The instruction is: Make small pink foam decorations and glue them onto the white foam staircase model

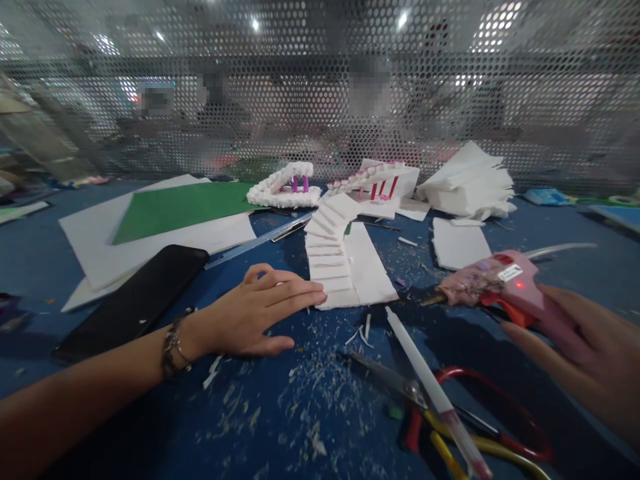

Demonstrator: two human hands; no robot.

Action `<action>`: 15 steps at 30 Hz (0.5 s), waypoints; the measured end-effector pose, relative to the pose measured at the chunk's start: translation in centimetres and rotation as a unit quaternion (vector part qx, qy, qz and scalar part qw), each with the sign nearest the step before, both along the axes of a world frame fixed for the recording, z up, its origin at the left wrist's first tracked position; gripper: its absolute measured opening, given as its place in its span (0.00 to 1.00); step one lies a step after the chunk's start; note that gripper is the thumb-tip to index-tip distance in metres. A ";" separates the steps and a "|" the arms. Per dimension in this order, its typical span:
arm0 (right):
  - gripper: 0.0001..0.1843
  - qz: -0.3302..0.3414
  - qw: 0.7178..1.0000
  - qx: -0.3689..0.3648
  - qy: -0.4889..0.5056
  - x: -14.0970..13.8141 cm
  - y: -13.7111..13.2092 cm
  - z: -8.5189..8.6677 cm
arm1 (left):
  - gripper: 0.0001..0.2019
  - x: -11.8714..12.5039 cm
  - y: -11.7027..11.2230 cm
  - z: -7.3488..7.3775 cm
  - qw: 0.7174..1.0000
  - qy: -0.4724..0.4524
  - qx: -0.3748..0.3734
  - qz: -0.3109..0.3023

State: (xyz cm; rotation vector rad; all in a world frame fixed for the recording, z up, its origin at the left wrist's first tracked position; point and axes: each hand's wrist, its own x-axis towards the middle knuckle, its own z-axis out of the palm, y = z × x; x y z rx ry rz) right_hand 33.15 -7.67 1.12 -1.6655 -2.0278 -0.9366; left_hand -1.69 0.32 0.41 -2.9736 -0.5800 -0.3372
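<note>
My left hand [255, 310] lies with fingers stretched out, its fingertips touching the lower left corner of a white model staircase [327, 260]. The staircase curves upward in stepped strips on a flat white base piece [373, 267]. On the right, my right hand [595, 353] is wrapped round the handle of a pink hot glue gun [515, 283]. A small red light glows on the gun's side, and its nozzle points left toward the staircase. A clear glue stick [563, 249] sticks out of the gun's back.
Scissors [415, 390] and a white pen-like tool [425, 367] lie in front. White paper [90, 247], a green sheet [185, 210] and a black case [135, 300] are at left. Behind stand two small models [285, 190] and stacked white sheets [470, 180], before a perforated metal screen [300, 87].
</note>
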 end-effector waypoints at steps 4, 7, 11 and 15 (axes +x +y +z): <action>0.30 -0.007 1.000 -0.005 -0.007 0.1 0.0 -0.1 | 0.24 -0.1 -0.1 0.0 1.000 -0.003 -0.012 -0.003; 0.31 -0.026 0.999 -0.018 -0.002 0.3 0.0 -0.3 | 0.21 -0.1 0.0 0.0 1.000 -0.002 -0.023 0.001; 0.31 -0.015 1.000 -0.009 -0.001 0.4 0.0 -0.3 | 0.20 -0.1 0.0 0.0 1.000 -0.004 -0.029 -0.004; 0.29 0.002 1.000 0.004 -0.027 0.2 0.0 -0.1 | 0.19 -0.1 0.0 0.1 1.000 -0.001 -0.028 -0.008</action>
